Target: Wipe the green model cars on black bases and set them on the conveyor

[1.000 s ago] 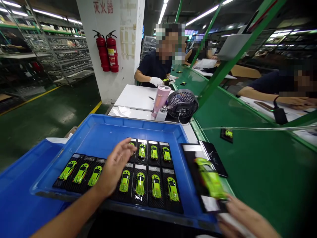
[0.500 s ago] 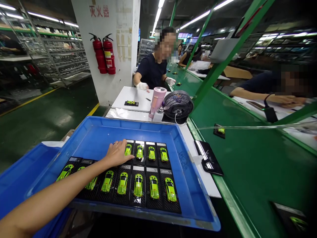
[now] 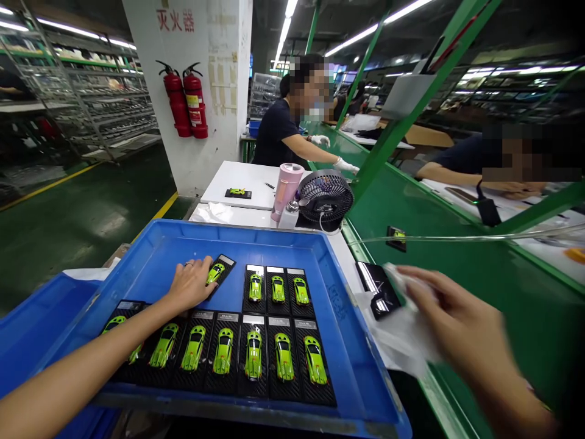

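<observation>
Left hand (image 3: 191,285), palm down, fingers bent, grips one car base (image 3: 221,275); right hand (image 3: 450,311) pinches tissue (image 3: 404,329).

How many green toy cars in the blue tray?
12 visible: eight cars in the near row, two partly behind the left forearm; three in the far row; one, angled, at the left hand. More may be hidden behind the arm.

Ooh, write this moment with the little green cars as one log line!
left hand: holds slanted green car | right hand: holds white wipe, blurred | blue tray: other cars in two rows
</observation>
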### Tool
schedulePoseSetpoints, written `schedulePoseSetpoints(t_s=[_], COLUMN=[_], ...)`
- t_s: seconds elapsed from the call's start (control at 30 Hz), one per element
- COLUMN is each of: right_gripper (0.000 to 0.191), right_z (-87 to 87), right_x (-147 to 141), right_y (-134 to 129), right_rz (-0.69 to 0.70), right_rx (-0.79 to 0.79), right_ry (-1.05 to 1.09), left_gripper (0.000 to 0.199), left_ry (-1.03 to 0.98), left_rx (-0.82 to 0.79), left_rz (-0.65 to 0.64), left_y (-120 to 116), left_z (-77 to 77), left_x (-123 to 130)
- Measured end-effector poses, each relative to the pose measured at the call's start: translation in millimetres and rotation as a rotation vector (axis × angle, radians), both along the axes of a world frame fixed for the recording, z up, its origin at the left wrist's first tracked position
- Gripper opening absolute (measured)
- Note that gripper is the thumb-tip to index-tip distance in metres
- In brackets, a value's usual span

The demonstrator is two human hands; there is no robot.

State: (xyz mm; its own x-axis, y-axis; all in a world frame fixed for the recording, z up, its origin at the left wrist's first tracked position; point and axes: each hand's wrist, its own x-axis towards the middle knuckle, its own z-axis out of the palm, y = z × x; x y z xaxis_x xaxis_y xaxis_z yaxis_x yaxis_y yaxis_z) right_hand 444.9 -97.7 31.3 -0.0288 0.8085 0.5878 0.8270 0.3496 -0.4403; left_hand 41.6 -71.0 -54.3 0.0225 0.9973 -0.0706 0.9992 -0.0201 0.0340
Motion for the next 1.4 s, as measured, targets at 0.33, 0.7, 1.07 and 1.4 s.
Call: schedulePoseSetpoints(t_s=[0.33, 0.7, 1.07, 1.4], right_gripper=[0.023, 0.027, 0.025, 0.024], right_z=[-17.6, -32.2, -13.2, 21.3], right_x=[-117.1, -115.5, -124.9, -114.9], right_y=[207.5, 233.7, 224.5, 44.5], right_rz=[0.011, -0.089, -0.071, 0.330], right_rx=[-0.132, -0.324, -0.326, -0.093], right_ry=[-0.305, -0.480, -0.324, 0.063], left_gripper=[0.061, 0.079, 0.032, 0.031], left_ry=[-0.103, -0.427, -0.948, -1.564], left_rx=[0.006, -0.071, -0.325, -0.156], left_rz=[-0.064, -0.003, 0.156, 0.291], left_y=[6.6, 18.1, 51.8, -8.8], left_z=[-13.4, -16.4, -6.7, 52.9], left_x=[-25.8, -47.5, -56.9, 0.2])
